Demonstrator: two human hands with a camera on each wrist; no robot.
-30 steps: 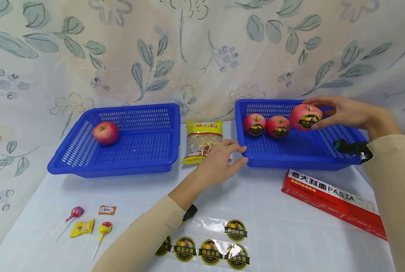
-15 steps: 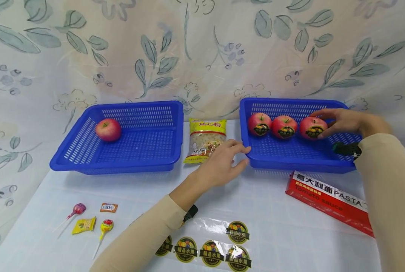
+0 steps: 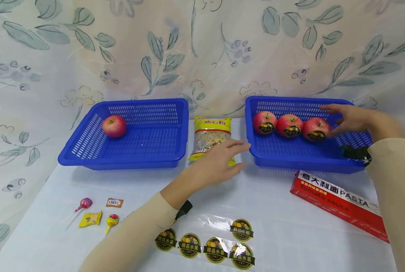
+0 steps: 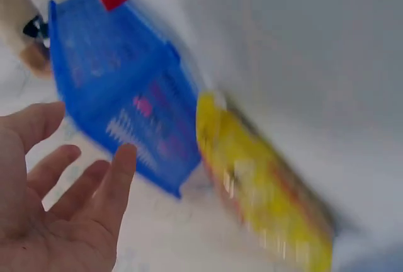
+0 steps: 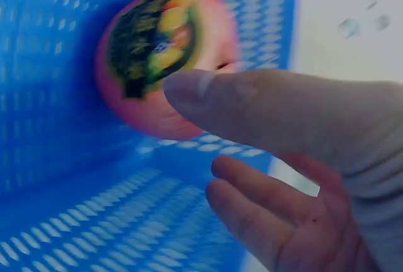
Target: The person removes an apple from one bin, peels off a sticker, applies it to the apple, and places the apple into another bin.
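Note:
Three red apples with black-and-gold stickers sit in a row in the right blue basket (image 3: 304, 160). The rightmost apple (image 3: 316, 129) lies beside my right hand (image 3: 356, 119), whose fingers are spread with nothing held. In the right wrist view, the thumb (image 5: 252, 99) overlaps that stickered apple (image 5: 135, 111); whether it touches cannot be told. My left hand (image 3: 212, 164) hovers with loose fingers in front of the yellow bag of macaroni (image 3: 211, 134), just left of the basket's near corner. The left wrist view shows this hand (image 4: 69, 203) holding nothing.
A left blue basket (image 3: 127, 165) holds one apple (image 3: 114, 126) without a visible sticker. A red pasta box (image 3: 338, 204) lies before the right basket. A clear sheet of round stickers (image 3: 216, 249) lies in front, with lollipops (image 3: 112, 219) and wrapped candies (image 3: 91, 219) to the left.
My right hand lowered the third stickered apple into the right basket, let go and drew back to the right. My left hand has come away from the basket's corner.

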